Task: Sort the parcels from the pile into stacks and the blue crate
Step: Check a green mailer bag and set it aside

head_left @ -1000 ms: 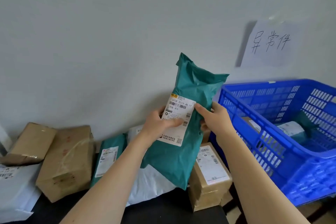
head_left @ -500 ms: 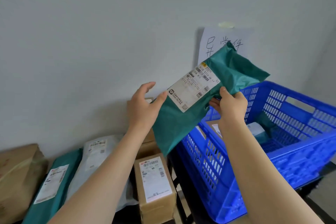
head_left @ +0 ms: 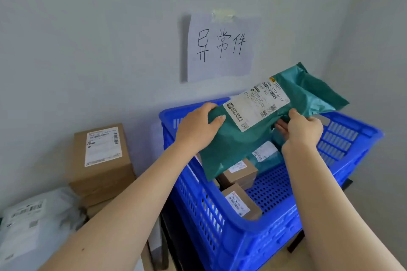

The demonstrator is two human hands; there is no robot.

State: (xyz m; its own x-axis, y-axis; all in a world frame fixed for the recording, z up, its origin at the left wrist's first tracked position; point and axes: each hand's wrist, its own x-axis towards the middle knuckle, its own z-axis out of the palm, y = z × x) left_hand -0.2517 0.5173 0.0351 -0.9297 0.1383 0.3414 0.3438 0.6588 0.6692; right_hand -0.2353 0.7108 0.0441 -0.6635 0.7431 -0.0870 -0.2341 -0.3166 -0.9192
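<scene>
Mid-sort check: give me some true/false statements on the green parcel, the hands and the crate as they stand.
1. The left hand and right hand hold the green parcel above the crate. True.
2. The crate is empty. False: brown boxes lie in it.
3. The parcel's label faces down. False: it faces up, towards the camera.
4. A handwritten sign hangs on the wall behind the crate. True.
</scene>
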